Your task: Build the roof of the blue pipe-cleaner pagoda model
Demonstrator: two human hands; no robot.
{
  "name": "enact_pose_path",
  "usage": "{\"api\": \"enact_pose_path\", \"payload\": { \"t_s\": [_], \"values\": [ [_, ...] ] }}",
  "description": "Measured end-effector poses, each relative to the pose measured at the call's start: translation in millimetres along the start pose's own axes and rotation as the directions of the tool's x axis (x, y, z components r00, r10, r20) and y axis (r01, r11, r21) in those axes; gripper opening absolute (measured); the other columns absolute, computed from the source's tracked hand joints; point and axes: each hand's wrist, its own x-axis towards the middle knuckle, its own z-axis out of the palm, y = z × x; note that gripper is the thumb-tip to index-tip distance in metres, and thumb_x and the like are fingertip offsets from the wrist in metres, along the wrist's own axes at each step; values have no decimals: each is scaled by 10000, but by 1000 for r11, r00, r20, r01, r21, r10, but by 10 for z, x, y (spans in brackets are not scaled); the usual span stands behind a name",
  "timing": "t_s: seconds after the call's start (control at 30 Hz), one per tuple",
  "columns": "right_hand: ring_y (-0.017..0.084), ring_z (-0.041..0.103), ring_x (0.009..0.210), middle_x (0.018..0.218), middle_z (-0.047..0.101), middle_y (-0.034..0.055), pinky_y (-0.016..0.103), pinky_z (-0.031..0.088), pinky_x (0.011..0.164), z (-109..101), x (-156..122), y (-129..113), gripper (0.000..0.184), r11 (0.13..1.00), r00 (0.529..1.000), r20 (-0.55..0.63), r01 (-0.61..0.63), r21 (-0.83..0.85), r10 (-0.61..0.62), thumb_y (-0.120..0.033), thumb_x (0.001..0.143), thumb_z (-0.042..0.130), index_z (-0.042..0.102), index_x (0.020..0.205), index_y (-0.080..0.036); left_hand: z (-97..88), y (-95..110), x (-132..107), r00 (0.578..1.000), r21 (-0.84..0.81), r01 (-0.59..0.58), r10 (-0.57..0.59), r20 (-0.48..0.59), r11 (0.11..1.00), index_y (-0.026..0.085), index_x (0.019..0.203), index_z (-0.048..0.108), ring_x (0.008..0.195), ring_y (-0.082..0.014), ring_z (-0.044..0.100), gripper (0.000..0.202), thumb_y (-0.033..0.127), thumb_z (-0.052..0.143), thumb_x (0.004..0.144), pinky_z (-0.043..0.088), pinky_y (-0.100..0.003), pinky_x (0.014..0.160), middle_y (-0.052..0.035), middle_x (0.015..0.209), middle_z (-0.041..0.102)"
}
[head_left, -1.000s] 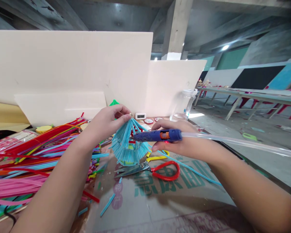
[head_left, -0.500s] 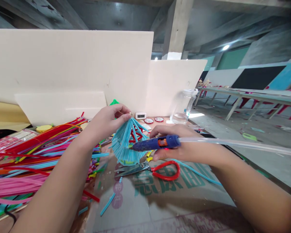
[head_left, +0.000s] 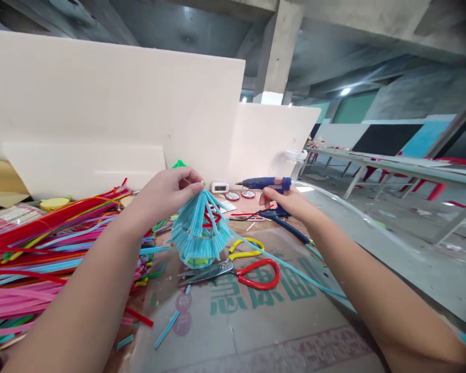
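Note:
My left hand (head_left: 166, 191) pinches the top of a cone-shaped piece made of light blue pipe cleaners (head_left: 200, 230), held upright just above the cardboard-covered table (head_left: 256, 321). Red strands show inside the cone. My right hand (head_left: 285, 199) reaches far back on the table and grips the handle of a blue glue gun (head_left: 264, 183), which stands there with its nozzle pointing left. A clear glue stick (head_left: 353, 207) trails from the back of the gun to the right.
A heap of coloured pipe cleaners (head_left: 42, 248) covers the left side. Red-handled scissors (head_left: 241, 272) and yellow-handled ones (head_left: 246, 247) lie below the cone. A small white clock (head_left: 219, 187), round lids (head_left: 241, 195), a clear jar (head_left: 293, 163) and white foam boards (head_left: 112, 103) stand behind.
My right hand has carried the glue gun away from the blue cone to the back of the table. My left hand still holds the cone's top.

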Motion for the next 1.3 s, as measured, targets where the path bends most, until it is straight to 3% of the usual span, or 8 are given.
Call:
{"api": "enact_pose_path", "payload": {
  "t_s": [0.23,0.43,0.6,0.7,0.87,1.1,1.3],
  "values": [
    [221,660,870,955,706,94,328,516,759,104,-198,-449,383,941,949,163,226,251,-271,-550,845,602,668,932,-183,8,-20,6,1000,-31,7,-8,-23,999,189,840,649,591,-131,536,193,360,559,842,383,-239,555,14,650,605],
    [161,609,666,734,661,21,268,458,605,266,-301,-696,406,953,938,221,222,205,-266,-541,774,692,583,948,-190,13,-8,8,1000,-27,11,-12,-19,1000,185,855,656,583,-129,523,200,354,550,845,370,-236,534,14,636,587],
    [168,614,746,928,666,40,274,456,651,349,-289,-701,396,957,942,173,286,36,-288,-481,752,738,576,996,-214,26,-35,16,1000,-34,-10,9,-26,999,190,860,660,606,-130,542,199,355,550,841,374,-230,534,9,677,619],
    [197,624,852,1025,657,62,284,463,695,361,-280,-677,385,952,935,185,306,19,-304,-467,765,735,582,1018,-220,31,-41,15,999,-28,-20,19,-29,999,195,863,663,617,-132,553,207,361,542,844,375,-230,530,3,707,640],
    [216,618,925,1048,653,63,286,461,734,365,-281,-667,403,949,934,188,314,-36,-302,-476,761,738,583,1021,-210,23,7,8,1000,-10,0,0,-25,1000,188,852,662,610,-134,546,211,360,540,849,380,-234,541,5,680,623],
    [202,616,880,1016,664,51,268,454,690,364,-283,-679,413,939,933,192,328,-101,-305,-496,756,734,585,1017,-212,18,5,10,1000,-9,-12,12,-24,1000,192,848,663,616,-137,554,209,364,545,844,388,-237,552,4,690,628],
    [221,613,948,1065,662,54,299,457,761,356,-295,-691,399,927,930,183,346,-144,-318,-492,762,731,590,1020,-221,17,6,4,1000,-8,-6,6,-25,1000,195,851,665,597,-127,545,205,367,552,845,389,-235,554,12,686,626]
  ]
}}
